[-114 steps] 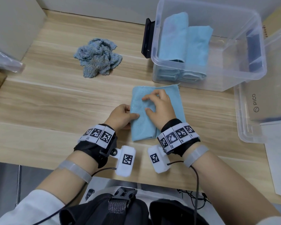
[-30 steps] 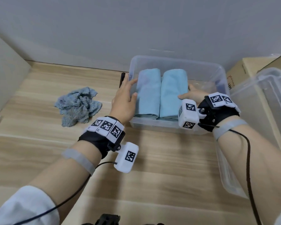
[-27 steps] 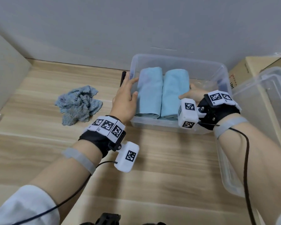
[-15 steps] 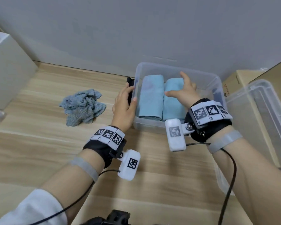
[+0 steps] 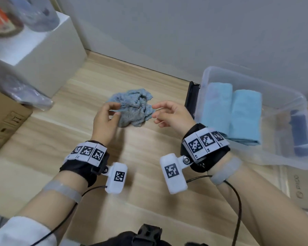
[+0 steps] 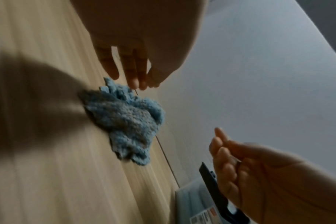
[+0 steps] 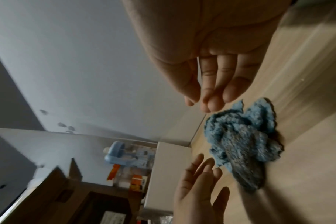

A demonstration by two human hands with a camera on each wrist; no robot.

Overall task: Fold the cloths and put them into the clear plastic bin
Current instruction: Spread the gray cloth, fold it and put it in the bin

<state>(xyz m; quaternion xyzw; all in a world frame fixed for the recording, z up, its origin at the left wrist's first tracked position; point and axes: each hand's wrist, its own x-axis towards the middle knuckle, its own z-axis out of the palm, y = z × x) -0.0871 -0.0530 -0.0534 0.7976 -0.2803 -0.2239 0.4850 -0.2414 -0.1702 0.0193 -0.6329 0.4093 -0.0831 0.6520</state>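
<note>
A crumpled grey-blue cloth [image 5: 133, 107] [image 6: 128, 119] [image 7: 244, 141] lies on the wooden table. My left hand [image 5: 112, 110] hovers just left of it, fingers loosely spread and holding nothing. My right hand [image 5: 158, 110] hovers just right of it, also with relaxed fingers and nothing in them. Both hands are above the cloth; no touch shows in the wrist views. The clear plastic bin [image 5: 292, 157] stands at the right with two folded light-blue cloths [image 5: 242, 116] side by side inside.
A black object [image 5: 190, 96] leans against the bin's left wall. A white box [image 5: 43, 55] and a cardboard box [image 5: 5, 118] stand at the left. A second clear bin [image 5: 299, 189] lies at the far right. The wall runs close behind the table.
Both hands have left the bin and moved left to the crumpled cloth. The view has swung left, so the bin now sits at the right.
</note>
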